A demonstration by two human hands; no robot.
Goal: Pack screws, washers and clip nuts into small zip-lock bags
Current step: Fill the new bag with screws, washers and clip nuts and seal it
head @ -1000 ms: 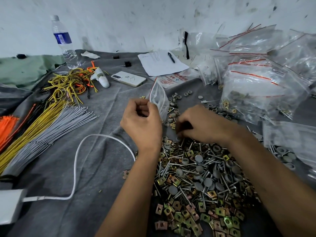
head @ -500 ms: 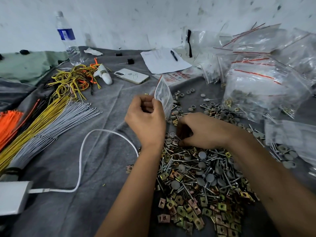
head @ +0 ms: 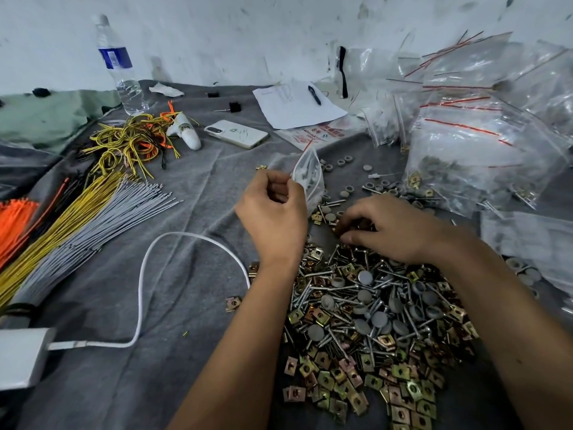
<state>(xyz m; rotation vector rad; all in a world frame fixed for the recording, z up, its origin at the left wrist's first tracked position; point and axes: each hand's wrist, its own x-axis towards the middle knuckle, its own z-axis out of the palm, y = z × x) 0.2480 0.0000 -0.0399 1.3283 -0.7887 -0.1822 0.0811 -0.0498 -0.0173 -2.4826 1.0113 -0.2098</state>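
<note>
My left hand pinches the edge of a small clear zip-lock bag and holds it upright above the grey cloth. Just right of it, my right hand lies palm down at the far edge of the heap of screws, grey washers and brass clip nuts. Its fingers curl into the parts; what they grip is hidden underneath. More loose grey washers lie scattered beyond the bag.
Filled zip-lock bags pile up at the right. Bundles of yellow, grey and orange cable ties lie at the left, a white cable loops in the middle. A phone, a water bottle and paper with a pen sit further back.
My left hand has kept its hold on the bag. My right hand has shifted slightly right along the far edge of the heap, its fingers still working among the parts.
</note>
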